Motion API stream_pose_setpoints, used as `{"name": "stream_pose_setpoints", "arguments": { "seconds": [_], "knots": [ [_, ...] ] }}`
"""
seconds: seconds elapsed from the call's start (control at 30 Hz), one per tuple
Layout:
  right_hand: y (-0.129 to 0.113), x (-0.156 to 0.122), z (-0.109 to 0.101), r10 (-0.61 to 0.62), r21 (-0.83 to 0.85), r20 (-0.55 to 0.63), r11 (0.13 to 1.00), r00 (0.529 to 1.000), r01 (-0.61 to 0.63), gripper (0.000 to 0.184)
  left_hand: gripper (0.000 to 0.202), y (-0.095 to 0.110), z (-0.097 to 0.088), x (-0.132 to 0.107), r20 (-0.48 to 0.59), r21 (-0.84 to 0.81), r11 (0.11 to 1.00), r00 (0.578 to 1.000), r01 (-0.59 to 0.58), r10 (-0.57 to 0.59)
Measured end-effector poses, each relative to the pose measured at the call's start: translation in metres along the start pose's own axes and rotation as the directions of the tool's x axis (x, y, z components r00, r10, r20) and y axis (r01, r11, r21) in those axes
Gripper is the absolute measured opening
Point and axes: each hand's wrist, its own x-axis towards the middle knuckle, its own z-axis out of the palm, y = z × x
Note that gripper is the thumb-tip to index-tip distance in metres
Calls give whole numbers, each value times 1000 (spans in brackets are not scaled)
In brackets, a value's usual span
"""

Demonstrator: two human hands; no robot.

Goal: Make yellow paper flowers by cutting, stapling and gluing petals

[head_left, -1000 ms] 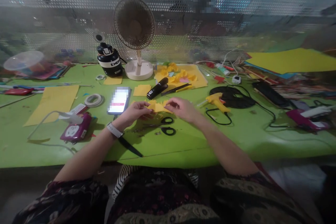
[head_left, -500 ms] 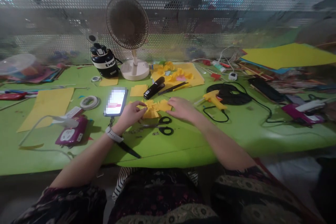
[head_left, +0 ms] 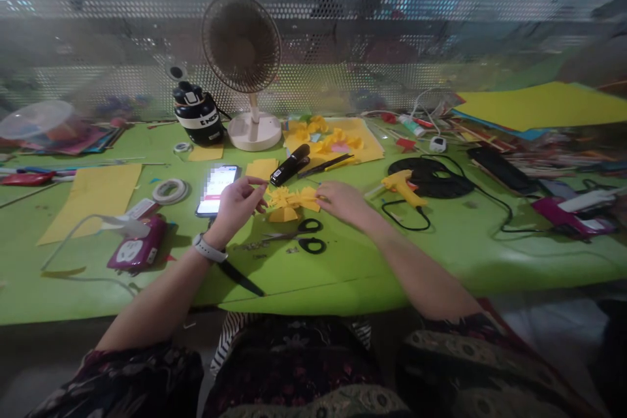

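Note:
A yellow paper flower [head_left: 287, 201] with fringed, cut edges is between my two hands, just above the green table. My right hand [head_left: 345, 204] pinches its right end between thumb and fingers. At its left edge, my left hand [head_left: 239, 206] has thumb and forefinger drawn together; what is between them, if anything, is too small to make out. Scissors [head_left: 309, 245] with black handles lie directly below the flower. Behind it are a black stapler [head_left: 290, 166] and a black-and-yellow long thin tool [head_left: 326, 165]. A lit phone [head_left: 211, 199] lies beside my left hand.
To the right lies a yellow glue gun [head_left: 404, 186] with its black cord. A purple power adapter [head_left: 137, 245] and tape roll [head_left: 170, 191] are at left. A fan [head_left: 255, 130], a dark bottle [head_left: 198, 119] and yellow paper flowers [head_left: 337, 138] stand behind.
My left hand has shifted slightly up and left, its fingers drawing back from the middle of the paper flower to its edge. My right hand keeps its hold at the right end.

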Motion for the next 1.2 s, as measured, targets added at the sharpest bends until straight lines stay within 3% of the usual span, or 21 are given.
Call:
{"name": "stream_pose_setpoints", "arguments": {
  "seconds": [0.1,0.2,0.27,0.37,0.5,0.7,0.8,0.93,1.07,1.2],
  "knots": [
    [2,0,-3,44,35,-44,999,998,-42,21,26,0,0,1,4,-69,997,999,35,-35],
    [-3,-5,-6,-6,94,-224,995,975,28,23,27,2,5,-1,122,-203,965,982,168,-146],
    [-11,-10,-6,-108,95,-357,984,928,151,24,31,4,10,-3,269,-311,898,935,312,-232],
    [-25,-16,0,-285,-2,-454,948,844,318,22,35,8,18,-9,434,-451,751,854,482,-288],
    [-36,-18,11,-438,-120,-498,890,749,440,22,15,4,24,-12,470,-534,680,845,502,-255],
    [-32,-16,15,-477,-69,-435,863,764,500,39,9,-6,21,-9,464,-526,679,842,512,-275],
    [-31,-15,16,-489,-95,-464,857,739,507,35,11,-5,21,-9,462,-553,663,848,504,-260],
    [-34,-15,20,-455,-56,-557,855,695,515,22,11,-4,24,-12,458,-600,615,850,511,-261],
    [-43,-17,22,-266,158,-654,867,708,472,13,12,-5,29,-14,482,-629,591,850,506,-215],
    [-50,-16,23,-49,409,-668,809,742,422,9,14,-5,33,-17,478,-658,567,856,496,-194]
  ]
}}
